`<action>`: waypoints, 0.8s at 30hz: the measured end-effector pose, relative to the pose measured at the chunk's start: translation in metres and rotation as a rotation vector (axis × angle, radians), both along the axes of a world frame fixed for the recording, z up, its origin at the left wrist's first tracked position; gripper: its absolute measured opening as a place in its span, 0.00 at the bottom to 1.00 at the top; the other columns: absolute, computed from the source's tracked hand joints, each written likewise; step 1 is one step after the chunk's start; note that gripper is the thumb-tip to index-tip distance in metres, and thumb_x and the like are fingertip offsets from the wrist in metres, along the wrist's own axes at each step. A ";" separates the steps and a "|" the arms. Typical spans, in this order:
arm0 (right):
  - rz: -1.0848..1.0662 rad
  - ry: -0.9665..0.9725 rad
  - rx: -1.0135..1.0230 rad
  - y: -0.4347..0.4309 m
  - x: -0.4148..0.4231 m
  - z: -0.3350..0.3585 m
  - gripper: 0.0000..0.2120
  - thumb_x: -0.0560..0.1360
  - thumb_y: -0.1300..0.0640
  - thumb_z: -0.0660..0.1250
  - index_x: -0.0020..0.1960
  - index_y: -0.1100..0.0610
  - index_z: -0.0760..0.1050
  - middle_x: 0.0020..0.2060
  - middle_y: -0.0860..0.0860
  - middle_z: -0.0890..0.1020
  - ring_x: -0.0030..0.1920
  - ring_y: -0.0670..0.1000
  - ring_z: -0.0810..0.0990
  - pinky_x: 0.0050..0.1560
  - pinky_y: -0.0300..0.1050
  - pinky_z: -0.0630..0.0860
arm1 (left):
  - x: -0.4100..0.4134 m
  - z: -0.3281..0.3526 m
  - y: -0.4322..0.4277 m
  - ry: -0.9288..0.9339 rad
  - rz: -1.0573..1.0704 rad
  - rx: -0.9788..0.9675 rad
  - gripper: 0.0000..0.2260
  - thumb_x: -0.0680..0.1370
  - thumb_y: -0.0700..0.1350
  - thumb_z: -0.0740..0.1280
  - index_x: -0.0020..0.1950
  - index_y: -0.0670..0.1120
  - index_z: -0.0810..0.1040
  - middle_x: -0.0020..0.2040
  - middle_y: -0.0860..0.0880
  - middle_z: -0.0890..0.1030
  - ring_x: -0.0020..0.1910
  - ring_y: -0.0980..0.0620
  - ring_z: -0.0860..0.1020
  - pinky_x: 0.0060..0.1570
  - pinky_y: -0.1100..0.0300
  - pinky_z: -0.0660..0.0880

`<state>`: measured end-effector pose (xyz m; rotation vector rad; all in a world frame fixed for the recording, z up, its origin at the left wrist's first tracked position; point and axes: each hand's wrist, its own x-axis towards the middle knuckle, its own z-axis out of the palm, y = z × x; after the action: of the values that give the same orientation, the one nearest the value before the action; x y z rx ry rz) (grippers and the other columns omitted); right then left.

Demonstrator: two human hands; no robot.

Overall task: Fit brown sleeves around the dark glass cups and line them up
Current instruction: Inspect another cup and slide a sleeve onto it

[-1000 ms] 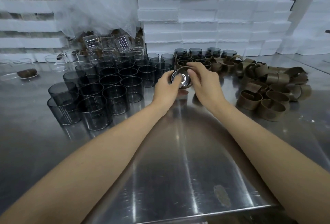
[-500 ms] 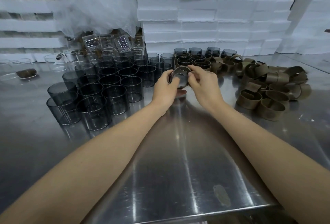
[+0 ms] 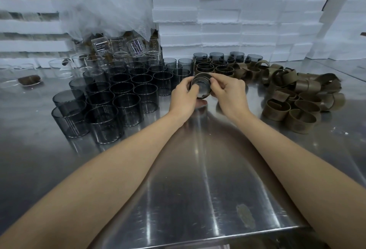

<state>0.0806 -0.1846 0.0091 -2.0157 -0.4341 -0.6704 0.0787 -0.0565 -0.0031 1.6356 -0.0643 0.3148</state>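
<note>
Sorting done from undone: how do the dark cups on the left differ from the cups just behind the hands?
The left cups are bare dark glass; the rear cups wear brown sleeves. The left cups fill a large block; the rear cups form a smaller cluster, next to the loose sleeves. Both stand upright, mouths up, on the steel table.

A dark cup (image 3: 200, 88), pinched between the left hand (image 3: 183, 98) and right hand (image 3: 229, 94), tilts with a round end toward the camera, a brown sleeve (image 3: 200, 75) around it. Upright bare cups (image 3: 126, 98) crowd at its nine o'clock, sleeved cups (image 3: 215, 66) stand at twelve, and loose sleeves (image 3: 297, 94) lie heaped at three.
</note>
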 end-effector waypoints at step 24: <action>-0.013 0.083 0.142 -0.006 0.003 0.002 0.06 0.77 0.53 0.69 0.50 0.54 0.82 0.40 0.40 0.82 0.42 0.34 0.80 0.46 0.29 0.75 | -0.003 0.005 0.003 0.069 -0.073 -0.340 0.11 0.81 0.39 0.64 0.62 0.39 0.77 0.53 0.47 0.80 0.42 0.40 0.85 0.38 0.57 0.82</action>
<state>0.0837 -0.1909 0.0116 -1.9053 -0.3161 -0.6062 0.0760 -0.0532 0.0018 1.3018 -0.0168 0.2001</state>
